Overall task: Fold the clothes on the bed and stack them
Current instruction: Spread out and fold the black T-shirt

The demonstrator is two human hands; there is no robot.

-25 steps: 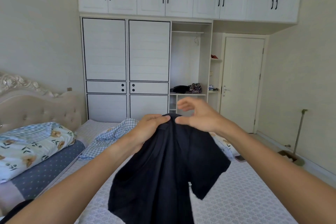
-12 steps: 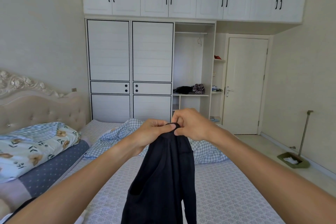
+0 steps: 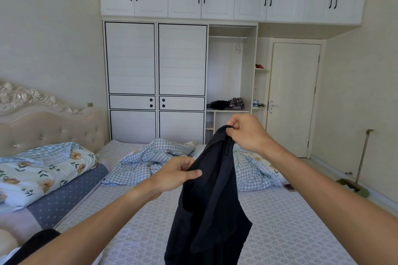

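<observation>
Dark garment being held up over the bed

The right hand [image 3: 247, 133] is pinching the top edge of the dark garment [image 3: 213, 200] at centre frame, while the left hand [image 3: 174, 175] is gripping its edge lower left; the cloth is hanging lengthwise below both grips, above the bed [image 3: 290, 232].

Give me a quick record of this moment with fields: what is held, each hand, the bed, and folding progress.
held item: dark navy fabric garment, hanging unfolded above the bed
right hand: pinches the garment's top edge, raised higher
left hand: grips the garment's side edge, lower down
bed: grey patterned mattress cover; crumpled blue checked quilt at the far end
pillows: floral pillow by the padded headboard
progress: no fold made yet, no stack in view
</observation>
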